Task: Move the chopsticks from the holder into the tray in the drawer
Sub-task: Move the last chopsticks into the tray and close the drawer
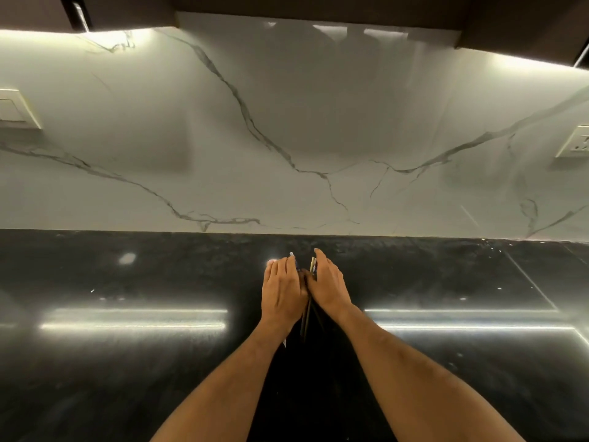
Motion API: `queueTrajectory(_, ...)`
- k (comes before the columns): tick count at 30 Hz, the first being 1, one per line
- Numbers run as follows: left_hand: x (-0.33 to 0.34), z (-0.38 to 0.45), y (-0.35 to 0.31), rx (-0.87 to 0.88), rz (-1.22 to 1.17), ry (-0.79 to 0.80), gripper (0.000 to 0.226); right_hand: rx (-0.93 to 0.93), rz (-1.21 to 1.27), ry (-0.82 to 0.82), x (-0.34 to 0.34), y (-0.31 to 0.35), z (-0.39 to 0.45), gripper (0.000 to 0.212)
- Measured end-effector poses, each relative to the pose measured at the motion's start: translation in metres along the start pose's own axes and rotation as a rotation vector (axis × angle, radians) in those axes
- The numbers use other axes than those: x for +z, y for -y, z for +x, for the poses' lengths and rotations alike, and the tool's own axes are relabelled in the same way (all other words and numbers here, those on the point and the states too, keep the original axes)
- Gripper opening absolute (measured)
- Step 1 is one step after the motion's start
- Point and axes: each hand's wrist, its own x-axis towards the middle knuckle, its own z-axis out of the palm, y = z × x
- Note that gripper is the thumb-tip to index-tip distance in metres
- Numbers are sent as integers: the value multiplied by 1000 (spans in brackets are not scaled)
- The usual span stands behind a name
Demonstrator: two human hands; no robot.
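Note:
My left hand and my right hand are pressed side by side over the middle of the black countertop. Between them they hold a bundle of thin chopsticks. The pale and patterned top ends stick out past my fingertips, and the dark thin ends run back toward me between my wrists. My palms hide most of the bundle. No holder, drawer or tray is in view.
A white marble backsplash rises behind the counter. Wall switch plates sit at the far left and far right. Dark cabinets hang overhead with lit strips beneath them.

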Motion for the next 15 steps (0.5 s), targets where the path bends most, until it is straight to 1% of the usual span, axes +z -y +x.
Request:
queueTrajectory(3,4,4,0,-12,-109,43,44,3,105,-18,1,8,3,56)
queueTrajectory(6,2,5,-4,-6,-260,44,33,7,190,-44,3,10,5,62)
queueTrajectory(8,2,6,-4,-12,-336,39,31,16,220,-81,3,10,8,62)
queueTrajectory(11,-2,4,-6,-34,-400,50,34,40,238,-150,2,11,10,52)
queueTrajectory(14,-8,1,-12,-10,-388,48,38,78,268,-213,1,15,10,41)
queueTrajectory(15,-9,0,-12,-7,-376,47,37,90,277,-234,1,16,10,39)
